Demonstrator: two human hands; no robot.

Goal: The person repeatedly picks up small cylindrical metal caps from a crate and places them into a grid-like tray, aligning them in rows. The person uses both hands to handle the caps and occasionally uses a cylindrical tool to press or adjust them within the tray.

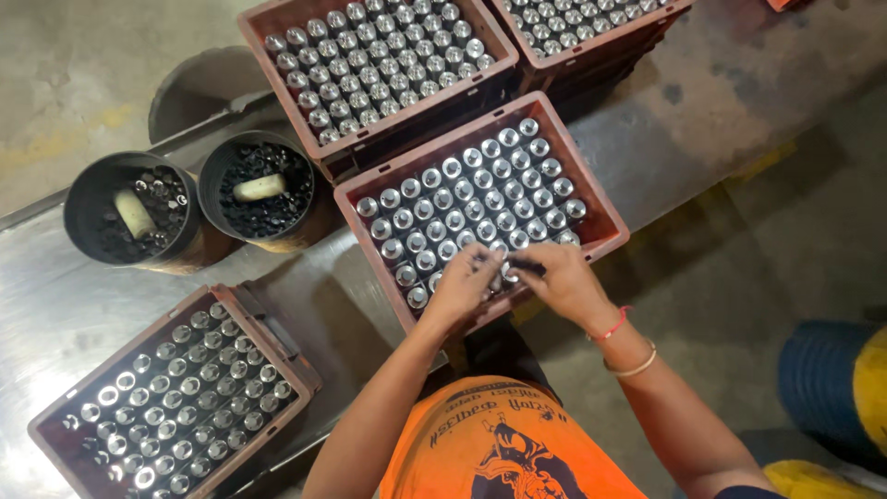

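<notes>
both hands (513,282) over brown crate (605,222)

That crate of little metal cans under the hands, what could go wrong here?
The crate sits near the table's edge, so a nudge might tip it off. Both hands, left and right, work among tightly packed cans; a bump could topple neighbours.

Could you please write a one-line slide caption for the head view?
Both hands, left and right, work at the near edge of a brown crate of metal cans.
</notes>
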